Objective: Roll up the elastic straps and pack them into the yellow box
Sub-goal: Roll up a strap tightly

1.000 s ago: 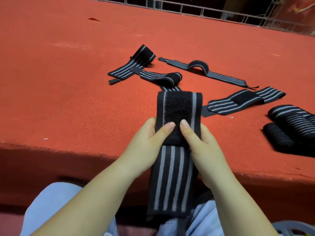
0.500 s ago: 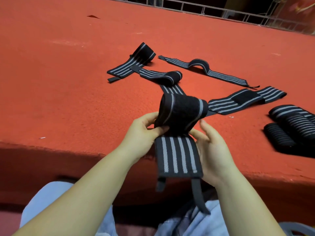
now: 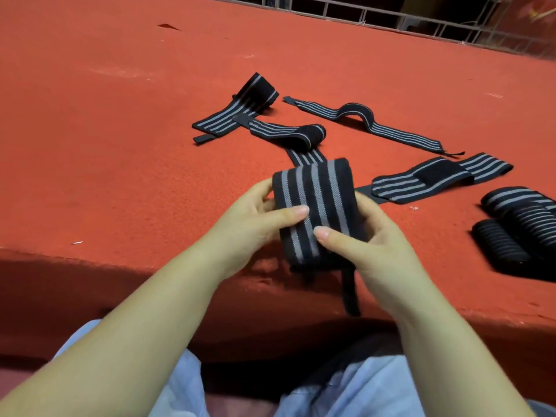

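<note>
A black elastic strap with grey stripes is nearly rolled up between my hands above the near edge of the red surface. My left hand grips its left side with the thumb across the front. My right hand grips its right side, thumb on the stripes. A thin black tail hangs below the roll. Several unrolled straps lie beyond: one at the far left, one partly curled, a long one and one folded. No yellow box is in view.
Finished black rolls lie grouped at the right edge. The red carpeted surface drops off at its near edge above my lap in light blue cloth. A metal railing runs along the far side.
The strap's hanging length has been wound up into the roll; only the thin tail now dangles. The striped side faces me instead of the black fuzzy patch.
</note>
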Demonstrator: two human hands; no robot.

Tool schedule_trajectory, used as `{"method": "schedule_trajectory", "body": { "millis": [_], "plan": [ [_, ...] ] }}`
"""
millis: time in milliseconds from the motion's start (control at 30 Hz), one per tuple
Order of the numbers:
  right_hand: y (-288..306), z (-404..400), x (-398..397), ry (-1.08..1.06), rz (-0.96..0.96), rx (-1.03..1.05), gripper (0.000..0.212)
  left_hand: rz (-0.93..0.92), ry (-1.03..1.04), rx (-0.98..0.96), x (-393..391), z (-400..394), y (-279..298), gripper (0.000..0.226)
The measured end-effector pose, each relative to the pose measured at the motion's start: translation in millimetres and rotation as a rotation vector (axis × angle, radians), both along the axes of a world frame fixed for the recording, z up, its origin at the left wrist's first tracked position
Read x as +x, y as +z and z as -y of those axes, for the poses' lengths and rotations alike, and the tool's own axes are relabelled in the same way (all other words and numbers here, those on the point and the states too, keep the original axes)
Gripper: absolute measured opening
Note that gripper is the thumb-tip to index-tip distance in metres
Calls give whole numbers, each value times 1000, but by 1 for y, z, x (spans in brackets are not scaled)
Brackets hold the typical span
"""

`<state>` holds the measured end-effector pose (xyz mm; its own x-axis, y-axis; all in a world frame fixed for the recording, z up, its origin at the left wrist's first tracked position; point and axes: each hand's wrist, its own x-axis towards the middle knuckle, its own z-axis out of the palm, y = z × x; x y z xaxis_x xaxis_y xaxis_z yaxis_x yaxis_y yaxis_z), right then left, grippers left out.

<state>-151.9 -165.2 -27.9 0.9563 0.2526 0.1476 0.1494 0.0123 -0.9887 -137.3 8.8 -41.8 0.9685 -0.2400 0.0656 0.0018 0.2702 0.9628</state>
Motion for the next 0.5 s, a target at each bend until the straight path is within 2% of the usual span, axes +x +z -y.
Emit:
{"method": "schedule_trajectory", "body": {
  "millis": [100, 167, 233, 300, 367, 500],
  "plan": [
    [40, 13, 10, 72, 233, -449, 59, 194, 61, 242, 7, -15, 16, 53],
    [59, 12, 16, 106, 322, -808, 55, 343, 92, 612, 10, -20, 25, 44],
    [64, 4, 20, 130, 360, -1074, 46, 426, 82, 965, 9, -16, 33, 37],
    [60, -5, 23, 178, 366, -1222, 41, 412, 46, 1164, 7, -9, 39, 35],
    [55, -7, 24, 226, 331, -1283, 38, 423, 1, 1296, 8, -3, 42, 33],
    [42, -11, 24, 241, 270, -1349, 34, 412, -73, 1438, 14, 4, 42, 31]
  ]
}}
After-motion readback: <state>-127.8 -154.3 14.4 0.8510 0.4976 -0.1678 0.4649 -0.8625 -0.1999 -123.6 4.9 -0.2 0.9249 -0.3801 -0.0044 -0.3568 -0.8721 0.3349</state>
